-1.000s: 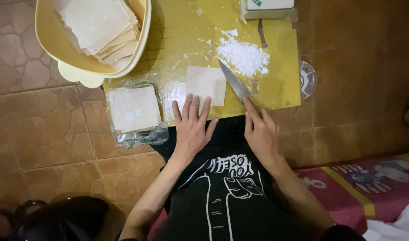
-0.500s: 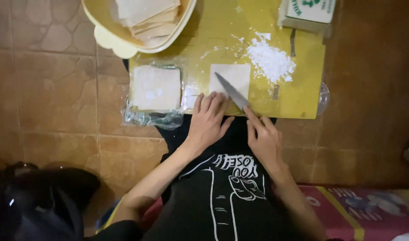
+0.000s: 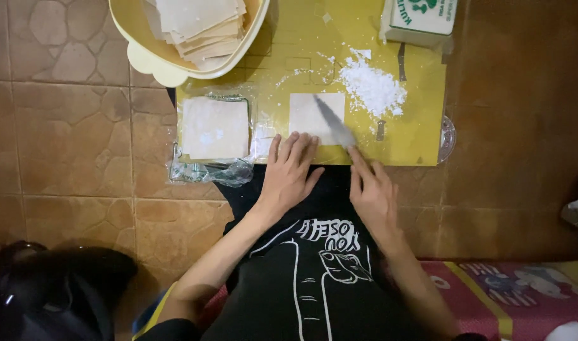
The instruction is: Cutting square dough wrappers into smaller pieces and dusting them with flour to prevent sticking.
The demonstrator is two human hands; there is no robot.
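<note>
Dough sheet (image 3: pixel 309 115), square, pale, flat, floured

This looks like a home floor used for cooking. Brown floor tiles (image 3: pixel 68 126), a yellow cutting board (image 3: pixel 415 136) and a mat (image 3: pixel 529 290) show it.

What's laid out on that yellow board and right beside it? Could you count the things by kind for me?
Knife: 1
Single white wrapper sheet under the blade: 1
Stack of wrappers in clear plastic: 1
Pale yellow bowl of wrappers: 1
Pile of white flour: 1
Packet box: 1
Total: 6
</note>
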